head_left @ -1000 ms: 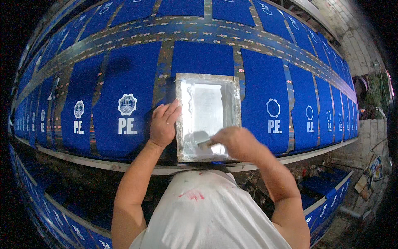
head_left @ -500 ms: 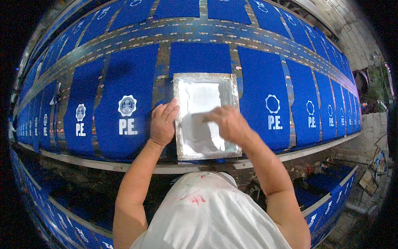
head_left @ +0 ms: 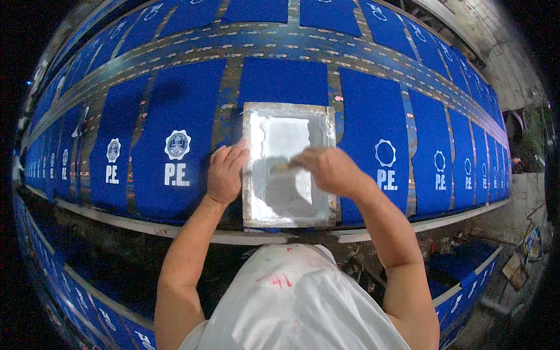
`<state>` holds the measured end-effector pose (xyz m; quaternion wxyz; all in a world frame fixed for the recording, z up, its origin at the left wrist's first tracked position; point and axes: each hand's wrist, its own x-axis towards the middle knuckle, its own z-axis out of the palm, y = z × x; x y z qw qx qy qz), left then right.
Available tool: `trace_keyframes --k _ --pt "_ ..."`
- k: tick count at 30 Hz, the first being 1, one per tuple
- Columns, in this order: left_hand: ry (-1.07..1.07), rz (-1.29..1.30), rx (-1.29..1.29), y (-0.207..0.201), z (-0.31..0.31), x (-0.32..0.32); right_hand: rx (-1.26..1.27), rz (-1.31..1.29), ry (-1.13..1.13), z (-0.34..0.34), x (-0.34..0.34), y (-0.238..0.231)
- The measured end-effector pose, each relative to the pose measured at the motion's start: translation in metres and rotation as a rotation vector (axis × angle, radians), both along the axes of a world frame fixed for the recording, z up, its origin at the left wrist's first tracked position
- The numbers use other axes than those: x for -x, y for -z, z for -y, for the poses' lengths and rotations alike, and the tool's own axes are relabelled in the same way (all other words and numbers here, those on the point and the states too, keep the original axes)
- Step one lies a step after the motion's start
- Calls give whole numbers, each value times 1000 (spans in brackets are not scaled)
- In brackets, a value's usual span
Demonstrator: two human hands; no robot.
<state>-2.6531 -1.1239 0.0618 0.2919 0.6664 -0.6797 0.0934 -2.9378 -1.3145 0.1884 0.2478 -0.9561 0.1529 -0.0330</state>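
Note:
A screen-printing frame (head_left: 248, 195) with a worn, pale rim lies over a blue fabric piece (head_left: 284, 79) in the near row. My left hand (head_left: 226, 174) is closed on the left side of its rim, fingertips on the edge. Inside the frame my right hand (head_left: 329, 168) grips a small squeegee (head_left: 281, 167), mostly covered by my fingers and slightly blurred. The mesh (head_left: 280, 143) looks white and shiny, with a hand's shadow across its lower part. What is under the mesh is hidden.
Blue pieces with a white seal and letters (head_left: 177, 146) lie left; those at right (head_left: 385, 153) bear only a ring outline and letters. More rows of blue pieces (head_left: 192, 14) lie beyond and behind me. A pale rail (head_left: 379, 233) edges the table near me.
My right hand has shifted slightly right and a little down, with the squeegee still in it. My left hand stays at the frame's left rim. The view has moved slightly.

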Motion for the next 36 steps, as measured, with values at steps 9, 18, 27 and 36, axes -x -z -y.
trace_keyframes --k 9,18,27,36 --pt "-44 55 -8 -3 1 4 171 11 188 75 -62 16" --pt "-49 -113 -23 1 1 2 141 70 29 -8 -10 23" --pt "-57 -497 0 -14 -2 7 76 11 106 -124 38 10" --pt "-248 -854 -115 -11 -20 69 -100 128 236 -159 58 9"
